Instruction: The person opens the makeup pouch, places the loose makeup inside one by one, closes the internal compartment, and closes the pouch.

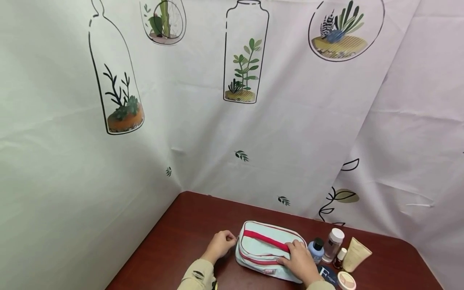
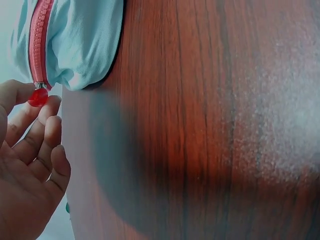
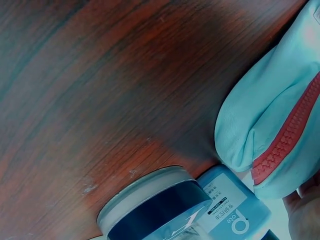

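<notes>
"What's the left hand (image 1: 219, 245) doing?"
"Pinching the red zipper pull (image 2: 38, 98)."
"And the right hand (image 1: 301, 259)?"
"Gripping the other end of the pale-blue bag (image 1: 262, 249), which sits on the table (image 1: 203, 213) (a blue bottle (image 1: 316, 253) just beside it)."

right of the pale blue fabric bag with red trim (image 1: 258, 247), you can read a pale capital "f" on the flat dark-blue round case (image 1: 327, 275) and "ote", after a looped letter, on the light-blue plastic bottle (image 3: 239, 206); the bag's front tag (image 1: 269, 272) is illegible.
</notes>
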`<act>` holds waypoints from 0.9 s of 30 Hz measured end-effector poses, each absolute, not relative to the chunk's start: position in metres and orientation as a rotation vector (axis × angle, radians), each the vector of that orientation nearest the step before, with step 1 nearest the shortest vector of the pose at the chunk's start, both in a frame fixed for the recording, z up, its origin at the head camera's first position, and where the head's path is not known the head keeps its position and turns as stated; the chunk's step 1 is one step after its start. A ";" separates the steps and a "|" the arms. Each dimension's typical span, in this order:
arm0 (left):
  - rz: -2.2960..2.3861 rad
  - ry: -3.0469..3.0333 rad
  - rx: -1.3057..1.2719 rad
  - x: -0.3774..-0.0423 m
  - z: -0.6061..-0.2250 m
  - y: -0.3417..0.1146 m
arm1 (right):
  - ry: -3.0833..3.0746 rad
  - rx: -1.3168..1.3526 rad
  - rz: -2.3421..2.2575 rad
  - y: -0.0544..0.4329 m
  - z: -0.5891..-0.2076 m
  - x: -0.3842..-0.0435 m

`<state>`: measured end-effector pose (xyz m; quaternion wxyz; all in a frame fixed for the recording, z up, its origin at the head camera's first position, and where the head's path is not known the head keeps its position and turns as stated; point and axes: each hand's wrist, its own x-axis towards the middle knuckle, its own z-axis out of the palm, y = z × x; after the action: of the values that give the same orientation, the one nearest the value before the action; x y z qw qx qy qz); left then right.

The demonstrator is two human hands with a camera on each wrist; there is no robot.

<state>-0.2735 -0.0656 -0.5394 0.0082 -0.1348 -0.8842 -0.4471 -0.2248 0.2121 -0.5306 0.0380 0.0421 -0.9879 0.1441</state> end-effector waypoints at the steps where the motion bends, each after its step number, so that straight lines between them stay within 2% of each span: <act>1: -1.401 -2.760 -0.422 -0.273 -0.540 -0.066 | -3.031 0.129 0.438 0.212 -0.531 -0.225; 17: -1.377 -2.741 -0.470 -0.264 -0.536 -0.067 | -2.977 0.126 0.401 0.215 -0.530 -0.232; 27: -1.440 -2.748 -0.589 -0.264 -0.533 -0.067 | -2.951 0.097 0.395 0.213 -0.524 -0.236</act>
<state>-0.2638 -0.0670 -0.5326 -0.0083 -0.1866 -0.8702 -0.4560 -0.2358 0.2126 -0.5241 0.0813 0.0323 -0.9874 0.1322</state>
